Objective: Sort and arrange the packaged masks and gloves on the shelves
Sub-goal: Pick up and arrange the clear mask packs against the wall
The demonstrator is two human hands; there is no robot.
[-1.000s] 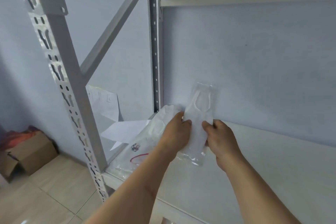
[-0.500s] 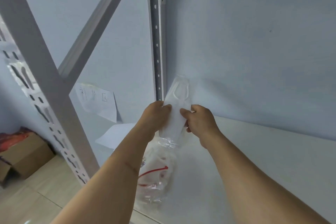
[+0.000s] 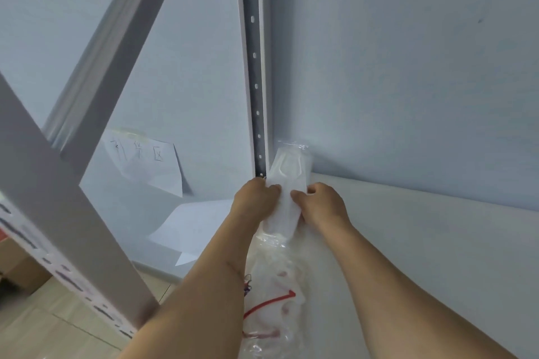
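fingers: left hand and right hand both pinch the packaged mask by its long edges.
mask position: upright, in the back left corner of the shelf, beside the rear upright post.
change: a second ago the mask was held nearer the front; it has moved back to the corner.
meaning: placement looks close, release not yet done.
nearby: clear bag with red print lies on the shelf under the forearms.

Three handwritten characters, too faint to read, stand on the white paper sheet taped at left of frame.
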